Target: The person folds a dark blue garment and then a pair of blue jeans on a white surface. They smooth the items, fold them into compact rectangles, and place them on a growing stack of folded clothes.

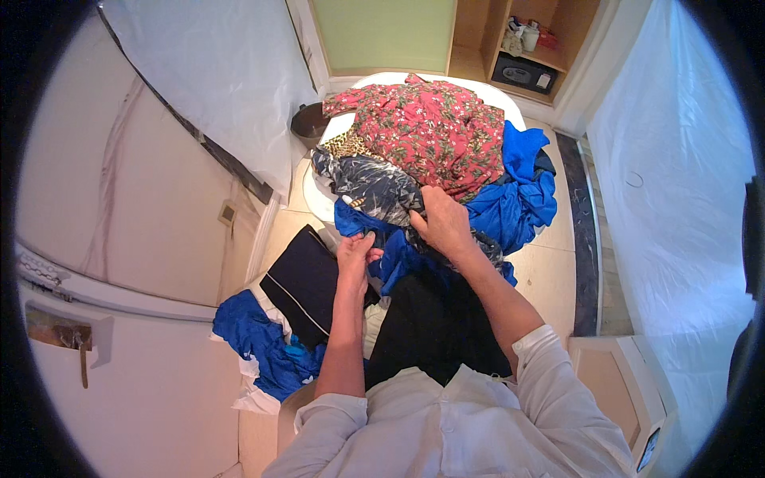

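A heap of clothes lies on a white round-edged table (514, 107) in front of me. My right hand (441, 221) grips a dark grey patterned cloth (382, 185) near its lower right part. Lower and to the left, my left hand (358, 248) is at the edge of a bright blue cloth (397, 260), thumb against the fingers; whether fabric is pinched there is hard to see. Beyond the grey cloth is spread a red floral garment (433, 131), with a leopard-print cloth (346, 143) at its left. More blue fabric (514, 209) hangs over the table's right side.
A folded black cloth with a white line (302, 287) and a blue garment (263, 346) lie low at my left. A brown bucket (309, 124) stands left of the table. Plastic sheeting (675, 167) hangs at the right. Wooden shelves (469, 42) hold a black safe (523, 74).
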Tool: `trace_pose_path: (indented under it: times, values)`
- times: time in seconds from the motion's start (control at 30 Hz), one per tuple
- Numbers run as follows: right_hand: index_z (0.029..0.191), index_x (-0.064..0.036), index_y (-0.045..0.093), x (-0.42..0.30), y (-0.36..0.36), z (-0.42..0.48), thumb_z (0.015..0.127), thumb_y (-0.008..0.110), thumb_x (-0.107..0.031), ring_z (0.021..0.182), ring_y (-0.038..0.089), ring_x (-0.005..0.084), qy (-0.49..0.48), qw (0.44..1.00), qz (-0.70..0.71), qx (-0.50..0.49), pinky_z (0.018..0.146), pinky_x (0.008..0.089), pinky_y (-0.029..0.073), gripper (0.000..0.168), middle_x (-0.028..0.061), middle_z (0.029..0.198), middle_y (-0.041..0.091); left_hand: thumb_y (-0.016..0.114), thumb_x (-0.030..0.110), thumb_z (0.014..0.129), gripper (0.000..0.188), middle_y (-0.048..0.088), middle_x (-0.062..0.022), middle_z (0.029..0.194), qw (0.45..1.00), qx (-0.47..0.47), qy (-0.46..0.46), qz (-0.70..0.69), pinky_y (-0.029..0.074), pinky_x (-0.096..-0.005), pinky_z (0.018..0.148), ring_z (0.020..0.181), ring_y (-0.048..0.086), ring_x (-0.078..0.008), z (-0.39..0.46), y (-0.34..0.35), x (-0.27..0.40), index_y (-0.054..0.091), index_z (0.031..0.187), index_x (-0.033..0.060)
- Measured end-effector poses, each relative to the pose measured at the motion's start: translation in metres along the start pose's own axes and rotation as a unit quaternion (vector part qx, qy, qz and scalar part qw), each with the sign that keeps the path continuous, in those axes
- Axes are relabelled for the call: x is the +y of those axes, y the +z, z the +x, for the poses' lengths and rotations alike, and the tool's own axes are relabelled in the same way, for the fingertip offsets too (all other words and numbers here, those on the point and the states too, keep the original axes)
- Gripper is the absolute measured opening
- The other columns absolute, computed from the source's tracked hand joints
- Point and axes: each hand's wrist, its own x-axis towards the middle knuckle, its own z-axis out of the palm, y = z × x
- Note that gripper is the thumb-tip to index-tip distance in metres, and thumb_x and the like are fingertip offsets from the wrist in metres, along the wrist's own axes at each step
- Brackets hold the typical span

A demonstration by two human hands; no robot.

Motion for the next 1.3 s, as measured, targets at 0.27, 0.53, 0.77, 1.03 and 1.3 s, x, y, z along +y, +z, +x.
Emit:
trace_pose_path:
  times: [0.27,0.53,0.77,1.03,1.3]
  values:
    - [0.098,-0.004,0.06,0.043,-0.03,0.003,0.085,0.064,-0.014,0.07,0.059,0.0098,0.245,0.879,0.372,0.167,0.059,0.0244,0.048,0.018,0.0029,0.08,0.062,0.067,0.006,0.085,0.017,0.059,0.0011,0.077,1.0,-0.005,0.016,-0.017,0.047,-0.023,0.056,0.057,0.059,-0.0106,0.0,0.0,0.004,0.056,0.095,0.0122]
    - [0.104,-0.005,0.06,0.095,-0.047,-0.038,0.091,0.064,-0.017,0.074,0.058,0.0077,0.337,0.777,0.454,0.276,0.064,0.022,0.048,0.019,0.0015,0.088,0.061,0.068,0.009,0.085,0.016,0.063,-0.0024,0.08,0.997,-0.024,0.016,-0.074,0.045,-0.0253,0.049,0.053,0.056,-0.0127,0.015,0.019,0.014,0.059,0.098,0.0086]
    - [0.118,-0.004,0.053,0.087,-0.047,-0.062,0.093,0.063,-0.017,0.079,0.057,0.0108,0.267,0.873,0.314,0.259,0.069,0.0256,0.047,0.03,0.0073,0.097,0.062,0.068,0.006,0.086,0.033,0.061,-0.0027,0.085,0.999,0.003,0.041,-0.011,0.04,-0.0209,0.041,0.054,0.054,-0.0096,0.014,0.03,0.029,0.053,0.114,0.0101]
    - [0.113,-0.001,0.06,0.064,-0.063,-0.076,0.09,0.065,-0.014,0.09,0.056,0.0137,0.26,0.878,0.334,0.224,0.082,0.0279,0.046,0.026,0.0059,0.096,0.063,0.071,0.01,0.08,0.043,0.06,-0.0064,0.092,0.849,0.194,0.324,0.37,0.048,-0.0318,0.079,0.08,0.056,-0.0174,-0.003,0.03,0.038,0.053,0.118,0.0068]
    - [0.105,-0.005,0.061,-0.025,-0.055,-0.134,0.077,0.073,-0.012,0.097,0.062,0.0285,0.041,0.951,0.307,-0.023,0.083,0.0359,0.049,0.032,0.0119,0.101,0.061,0.066,0.034,0.093,0.04,0.06,-0.0023,0.086,0.996,-0.073,0.029,0.045,0.049,-0.0277,0.068,0.072,0.06,-0.0113,-0.047,0.05,0.054,0.051,0.12,0.0087]
